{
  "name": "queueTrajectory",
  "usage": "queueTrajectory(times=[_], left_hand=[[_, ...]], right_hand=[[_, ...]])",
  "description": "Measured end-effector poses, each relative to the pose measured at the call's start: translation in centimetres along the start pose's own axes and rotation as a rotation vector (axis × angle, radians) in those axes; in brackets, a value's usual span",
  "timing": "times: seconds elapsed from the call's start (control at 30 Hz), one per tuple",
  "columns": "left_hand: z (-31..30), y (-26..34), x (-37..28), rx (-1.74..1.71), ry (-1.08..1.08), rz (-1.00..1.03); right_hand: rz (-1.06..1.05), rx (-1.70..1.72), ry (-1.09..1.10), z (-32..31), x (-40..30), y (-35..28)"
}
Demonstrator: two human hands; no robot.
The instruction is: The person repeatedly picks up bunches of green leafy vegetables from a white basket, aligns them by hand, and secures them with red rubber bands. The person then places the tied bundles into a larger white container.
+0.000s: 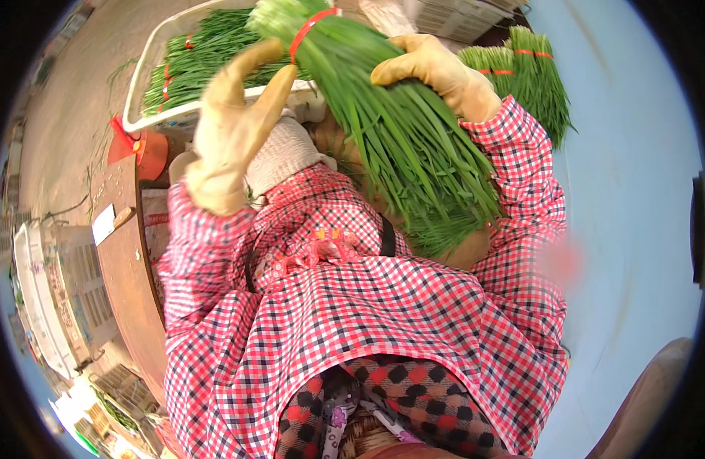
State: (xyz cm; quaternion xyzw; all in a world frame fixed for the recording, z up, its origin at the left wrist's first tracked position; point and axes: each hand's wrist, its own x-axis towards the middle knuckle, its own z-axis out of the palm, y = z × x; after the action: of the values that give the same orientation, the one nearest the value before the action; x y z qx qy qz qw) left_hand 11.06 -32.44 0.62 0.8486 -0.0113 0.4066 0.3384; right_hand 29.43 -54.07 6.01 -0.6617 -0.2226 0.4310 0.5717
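My right hand [438, 74], in a pale yellow glove, grips a large bundle of long green leaf vegetables [381, 109], probably garlic chives. Its pale stem ends point to the upper left, and the leaves hang down to the lower right. A red band [309, 31] circles the bundle near the stem ends. My left hand [232, 126], gloved alike and slightly blurred, is beside the band. Its thumb and a finger are spread, their tips close to the bundle's edge; nothing shows held between them.
A white plastic crate [136, 94] behind my left hand holds banded green bundles [215, 51]. More banded bundles [536, 80] stand on the right against a blue surface [628, 172]. On the left, a knife [113, 221] lies on a wooden board [129, 269], near an orange container [149, 155].
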Motion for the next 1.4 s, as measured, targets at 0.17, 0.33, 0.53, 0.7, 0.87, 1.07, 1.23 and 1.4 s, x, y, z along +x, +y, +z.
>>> queueTrajectory(times=[0.17, 0.33, 0.53, 0.7, 0.87, 1.07, 1.23, 1.4], left_hand=[[-7.4, 5.4, 6.4, 0.554, -0.582, 0.358], [-8.3, 3.8, -0.7, -0.055, -0.882, -0.526], [-9.7, 2.4, -12.0, -0.437, -0.334, -1.135], [-11.3, 3.9, -14.7, -0.677, -0.055, -1.133], [-8.1, 4.2, -15.0, -0.474, -0.144, -1.211], [-7.1, 3.4, -15.9, -0.714, -0.047, -1.121], [-7.4, 3.1, -16.2, -1.004, -0.035, -1.107], [-7.7, 3.7, -15.9, -0.965, 0.018, -1.177]], right_hand=[[-0.087, -0.584, -0.378, 5.6, 1.2, -2.8], [-0.33, -1.22, -0.786, 13.0, 3.2, -4.1], [-0.706, -0.728, -0.218, 5.9, -2.7, -6.3], [-0.532, -0.348, -0.075, 5.0, -7.9, 1.1], [-1.279, -1.103, 0.003, 14.5, -4.9, 5.3], [-1.175, -1.196, -0.094, 15.2, -4.4, 11.1], [-1.119, -1.142, -0.075, 14.5, -5.2, 11.8], [-1.206, -0.977, 0.039, 16.8, -5.1, 7.5]])
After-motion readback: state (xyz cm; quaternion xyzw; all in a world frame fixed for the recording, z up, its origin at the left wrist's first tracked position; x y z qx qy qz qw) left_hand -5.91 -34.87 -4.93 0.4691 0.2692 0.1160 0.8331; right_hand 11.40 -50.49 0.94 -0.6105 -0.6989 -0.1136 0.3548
